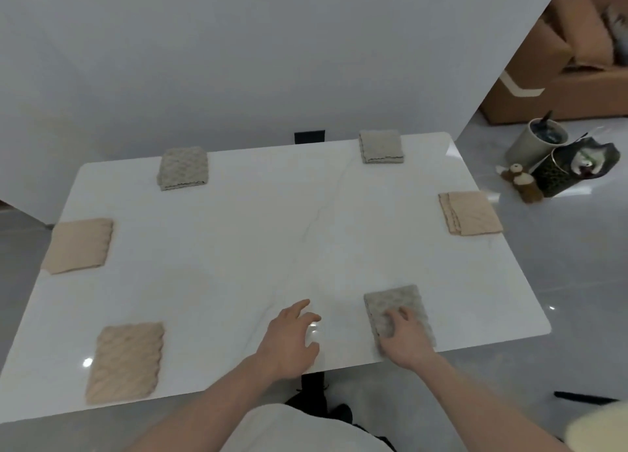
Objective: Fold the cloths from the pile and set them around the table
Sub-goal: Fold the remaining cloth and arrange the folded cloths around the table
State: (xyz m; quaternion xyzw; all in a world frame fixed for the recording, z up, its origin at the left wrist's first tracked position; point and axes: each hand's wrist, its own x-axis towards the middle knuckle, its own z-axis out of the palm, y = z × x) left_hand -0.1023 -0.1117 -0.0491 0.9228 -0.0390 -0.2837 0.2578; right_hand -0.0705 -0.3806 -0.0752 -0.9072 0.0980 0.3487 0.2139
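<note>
A: How are the folded cloths laid out?

B: Six are set round the white tabletop (258,234). The grey cloth (397,312) at the near right edge is laid with its long axis running away from the viewer, tilted slightly left. It is pressed under the right hand (404,339), whose fingers are curled onto it, though a true pinch cannot be confirmed through the blur.

A: And the left hand (292,339)?

B: It is held over bare tabletop, fingers spread, nothing gripped.

A: Containers?

B: Two cups (540,140) are seen on the floor, filled with dark, indistinct items.
</note>
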